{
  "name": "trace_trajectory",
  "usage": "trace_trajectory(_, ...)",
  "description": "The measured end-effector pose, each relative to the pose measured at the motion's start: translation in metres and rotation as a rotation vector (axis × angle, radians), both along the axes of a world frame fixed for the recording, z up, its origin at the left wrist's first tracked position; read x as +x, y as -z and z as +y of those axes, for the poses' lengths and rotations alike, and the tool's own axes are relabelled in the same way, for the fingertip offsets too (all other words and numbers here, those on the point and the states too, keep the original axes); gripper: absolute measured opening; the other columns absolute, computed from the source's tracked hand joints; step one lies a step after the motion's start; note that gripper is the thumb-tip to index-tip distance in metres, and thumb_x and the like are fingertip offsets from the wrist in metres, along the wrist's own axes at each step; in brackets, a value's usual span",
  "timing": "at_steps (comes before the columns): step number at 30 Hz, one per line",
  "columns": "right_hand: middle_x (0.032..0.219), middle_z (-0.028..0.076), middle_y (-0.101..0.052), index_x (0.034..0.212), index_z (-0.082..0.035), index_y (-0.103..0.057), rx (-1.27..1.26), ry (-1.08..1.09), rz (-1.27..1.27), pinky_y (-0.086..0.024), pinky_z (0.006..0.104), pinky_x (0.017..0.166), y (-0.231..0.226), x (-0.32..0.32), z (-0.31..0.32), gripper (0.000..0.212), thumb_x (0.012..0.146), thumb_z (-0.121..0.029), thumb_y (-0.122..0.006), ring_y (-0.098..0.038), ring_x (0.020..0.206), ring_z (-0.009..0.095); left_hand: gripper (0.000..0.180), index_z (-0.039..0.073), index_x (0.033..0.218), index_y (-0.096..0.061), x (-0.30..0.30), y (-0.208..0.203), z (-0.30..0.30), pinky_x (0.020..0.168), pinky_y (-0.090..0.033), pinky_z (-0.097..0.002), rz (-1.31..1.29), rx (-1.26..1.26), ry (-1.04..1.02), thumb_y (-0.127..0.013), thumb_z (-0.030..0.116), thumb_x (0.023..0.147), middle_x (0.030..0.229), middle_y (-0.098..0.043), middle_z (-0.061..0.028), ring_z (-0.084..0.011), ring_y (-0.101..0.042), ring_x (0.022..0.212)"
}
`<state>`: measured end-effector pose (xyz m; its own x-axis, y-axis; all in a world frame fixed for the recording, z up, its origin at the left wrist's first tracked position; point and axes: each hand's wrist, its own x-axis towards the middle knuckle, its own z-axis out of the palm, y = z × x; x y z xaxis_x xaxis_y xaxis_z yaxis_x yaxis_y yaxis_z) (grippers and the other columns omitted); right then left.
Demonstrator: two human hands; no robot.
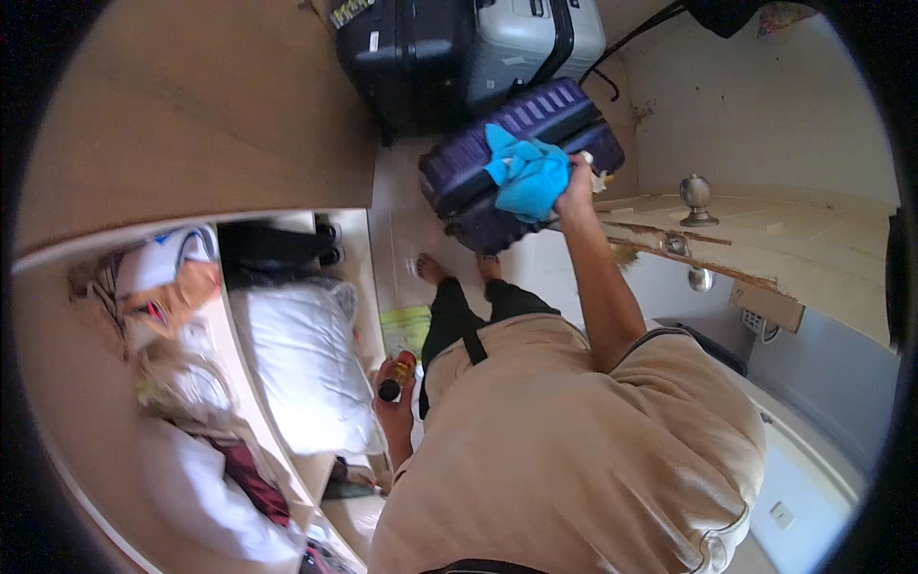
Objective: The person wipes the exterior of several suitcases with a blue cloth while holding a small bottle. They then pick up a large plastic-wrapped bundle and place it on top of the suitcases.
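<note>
Blue cloth (531, 177) is bunched in the grip of the right hand (576, 193), upper centre, lying over the closed purple suitcase (457, 170). Lower left of centre, the left hand (391, 409) has its grip wrapped around a small amber-red bottle (403, 369) with a dark cap; its contents cannot be made out. Left of that, an open cabinet (251, 371) holds white bedding (301, 359) in one compartment, with bundles and dark red fabric (251, 478) in another. Black (406, 62) and silver suitcases (512, 48) stand at the top.
</note>
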<state>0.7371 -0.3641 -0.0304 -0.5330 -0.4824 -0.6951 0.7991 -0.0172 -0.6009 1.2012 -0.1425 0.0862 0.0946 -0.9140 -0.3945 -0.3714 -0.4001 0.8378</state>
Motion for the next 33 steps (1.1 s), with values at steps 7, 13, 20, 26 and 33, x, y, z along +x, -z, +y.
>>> trace_trajectory(7,0.111,0.018,-0.059,0.111,0.007,-0.050,0.075,0.454,0.305,-0.051,0.0424,0.090,0.006,-0.082,-0.046,0.035,0.093,-0.022,-0.050,-0.060,0.099,0.031,0.054,-0.001,0.128,-0.057,0.038,0.009,-0.094,0.101,-0.045,-0.0357,0.103,0.083,0.183,-0.075,0.003,0.077,0.124,-0.063,-0.0148,-0.0247,-0.060,0.115)
trace_trajectory(13,0.141,0.024,-0.047,0.135,0.011,-0.044,0.503,0.551,0.293,-0.049,0.0414,0.097,-0.025,-0.160,-0.079,0.055,0.098,-0.030,-0.047,-0.055,0.119,0.033,0.052,-0.002,0.127,-0.057,0.040,0.005,-0.142,0.100,-0.045,-0.0355,0.081,0.106,0.191,-0.074,0.003,0.078,0.121,-0.063,-0.0153,-0.0236,-0.060,0.114)
trace_trajectory(20,0.123,0.020,-0.062,0.119,0.003,-0.063,1.052,0.275,0.505,-0.051,0.0410,0.092,-0.004,-0.313,-0.065,0.037,0.093,-0.023,-0.053,-0.061,0.113,0.032,0.051,-0.002,0.127,-0.056,-0.020,-0.001,-0.174,0.101,-0.044,-0.0361,-0.050,0.150,0.199,-0.073,0.005,0.080,0.122,-0.063,-0.0163,-0.0248,-0.059,0.115)
trace_trajectory(26,0.122,0.018,-0.064,0.119,-0.003,-0.064,1.500,-0.260,0.849,-0.052,0.0425,0.091,0.056,-0.401,-0.052,0.040,0.091,-0.031,-0.057,-0.062,0.111,0.033,0.051,-0.001,0.128,-0.056,-0.076,0.005,-0.216,0.102,-0.043,-0.0358,-0.021,0.260,0.271,-0.073,0.001,0.080,0.127,-0.061,-0.0157,-0.0246,-0.057,0.120)
trace_trajectory(33,0.123,0.018,-0.063,0.121,-0.001,-0.062,1.418,-0.434,0.996,-0.051,0.0423,0.092,0.072,-0.487,-0.071,0.042,0.092,-0.032,-0.056,-0.062,0.112,0.033,0.049,-0.001,0.126,-0.057,-0.116,-0.002,-0.263,0.101,-0.044,-0.0357,-0.146,0.232,0.407,-0.075,0.005,0.082,0.124,-0.063,-0.0152,-0.0234,-0.059,0.116)
